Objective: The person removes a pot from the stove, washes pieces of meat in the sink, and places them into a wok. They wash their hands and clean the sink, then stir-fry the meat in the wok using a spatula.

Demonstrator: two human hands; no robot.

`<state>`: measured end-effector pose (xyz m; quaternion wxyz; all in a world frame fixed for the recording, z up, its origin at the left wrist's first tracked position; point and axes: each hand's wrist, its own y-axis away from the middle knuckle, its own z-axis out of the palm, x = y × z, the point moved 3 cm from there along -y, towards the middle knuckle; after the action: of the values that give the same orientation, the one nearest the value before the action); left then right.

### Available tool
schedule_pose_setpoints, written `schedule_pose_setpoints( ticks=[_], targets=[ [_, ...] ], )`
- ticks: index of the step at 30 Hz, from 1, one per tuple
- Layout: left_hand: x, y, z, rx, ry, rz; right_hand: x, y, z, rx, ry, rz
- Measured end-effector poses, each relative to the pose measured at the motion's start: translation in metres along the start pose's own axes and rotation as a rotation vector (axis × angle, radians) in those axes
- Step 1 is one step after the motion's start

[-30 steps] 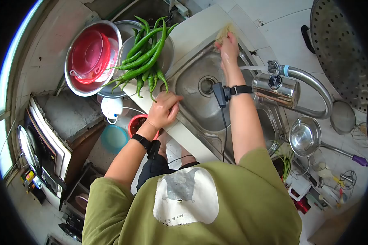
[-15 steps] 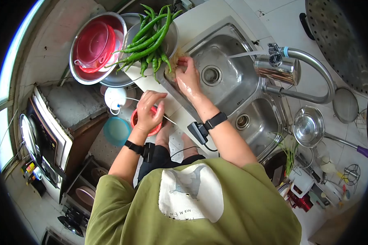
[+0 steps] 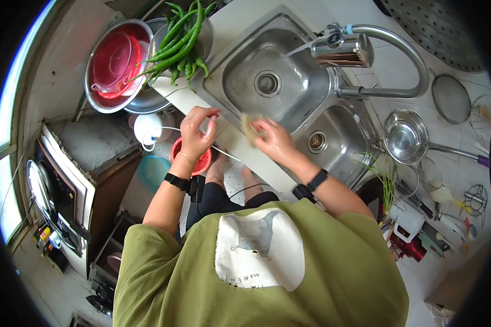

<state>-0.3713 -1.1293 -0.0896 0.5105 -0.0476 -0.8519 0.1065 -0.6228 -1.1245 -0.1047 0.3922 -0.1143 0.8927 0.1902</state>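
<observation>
My right hand (image 3: 275, 141) grips a tan, fibrous-looking scrubbing pad (image 3: 251, 129) over the near rim of the steel double sink (image 3: 215, 87). The pad is slightly blurred, so its exact kind is hard to make out. My left hand (image 3: 196, 133) hovers in front of the counter edge, fingers bent and thumb apart, with nothing in it. Below that hand is a red basin (image 3: 203, 163) with something red inside. A gooseneck faucet (image 3: 420, 60) arches over the sink, and water (image 3: 299, 50) runs from its spout area into the larger bowl.
Long green chili peppers (image 3: 180, 49) lie heaped over a metal bowl at the left of the counter. Beside them stands a metal basin (image 3: 93, 60) with red colanders (image 3: 114, 62). A steel pan (image 3: 406, 136), a strainer (image 3: 451, 99) and green stalks (image 3: 386, 185) are at right.
My right hand has come from the sink's left rim toward me and to the right, bringing the pad along. My left hand keeps nearly the same pose. The view has shifted a little.
</observation>
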Motion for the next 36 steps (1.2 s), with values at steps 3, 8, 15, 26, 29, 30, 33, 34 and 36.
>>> schedule_pose_setpoints(
  ticks=[3,8,15,26,29,30,33,34,36],
  targets=[
    [0.012,-0.023,0.025,-0.024,0.029,0.088,0.055,0.024,-0.047,-0.082,0.235,0.084],
    [0.013,-0.052,0.062,-0.156,0.035,0.132,0.1,-0.08,-0.135,0.451,0.3,0.155],
    [-0.006,-0.051,0.078,-0.205,-0.027,0.166,0.065,-0.278,-0.115,0.567,0.517,-0.31],
    [-0.004,-0.054,0.083,-0.205,-0.079,0.149,0.139,-0.165,-0.161,0.438,0.299,-0.29],
    [-0.003,-0.052,0.082,-0.208,-0.086,0.14,0.154,-0.118,-0.159,0.383,0.769,0.164],
    [-0.002,-0.052,0.083,-0.208,-0.093,0.137,0.153,-0.103,-0.156,0.36,0.716,0.317],
    [-0.001,-0.051,0.084,-0.2,-0.11,0.149,0.118,-0.066,-0.151,0.597,0.508,0.44],
    [0.001,-0.051,0.084,-0.199,-0.109,0.153,0.128,-0.059,-0.14,0.456,0.378,0.486],
    [0.003,-0.051,0.083,-0.186,-0.097,0.168,0.14,-0.047,-0.119,0.486,0.169,0.449]
  ],
)
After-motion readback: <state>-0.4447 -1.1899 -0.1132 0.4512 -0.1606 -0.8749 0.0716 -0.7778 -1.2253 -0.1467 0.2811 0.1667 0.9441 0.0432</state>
